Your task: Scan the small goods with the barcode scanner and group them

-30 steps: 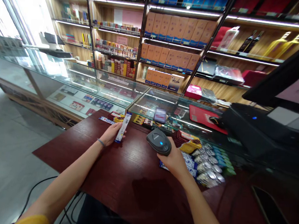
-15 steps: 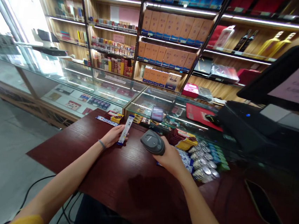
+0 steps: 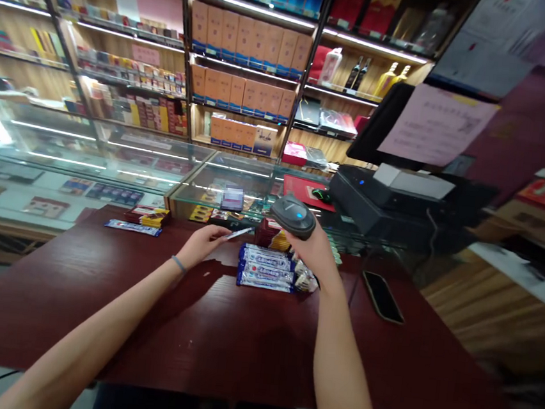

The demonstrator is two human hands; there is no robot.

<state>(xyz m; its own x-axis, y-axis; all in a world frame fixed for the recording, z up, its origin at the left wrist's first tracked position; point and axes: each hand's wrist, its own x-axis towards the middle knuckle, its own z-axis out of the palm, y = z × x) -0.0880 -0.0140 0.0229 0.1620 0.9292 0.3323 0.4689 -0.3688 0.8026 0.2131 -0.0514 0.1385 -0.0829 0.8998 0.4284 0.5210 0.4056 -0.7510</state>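
Note:
My left hand (image 3: 201,246) pinches one end of a slim blue-and-white wrapped snack bar (image 3: 239,233), seen nearly edge-on above the table. In my right hand (image 3: 317,252) is a dark grey barcode scanner (image 3: 292,217), a blue light showing on its top. The scanner's head is to the right of the bar and a little higher, apart from it. Below lies a pile of similar blue-and-white bars (image 3: 266,269). Small silver-topped packs (image 3: 305,277) sit beside that pile, partly hidden by my right hand. Red-and-yellow packets (image 3: 266,233) are stacked behind, partly covered by the scanner.
One blue-and-white bar (image 3: 133,227) lies at the left of the dark red table (image 3: 220,347), beside red-and-yellow packets (image 3: 152,216). A phone (image 3: 383,297) rests at the right. Beyond are a glass display case (image 3: 198,173) and a black till with a monitor (image 3: 381,122).
The view has swung to the right. My left hand has turned the bar from upright to nearly flat. My right hand has raised the scanner, and a blue light now shows on it.

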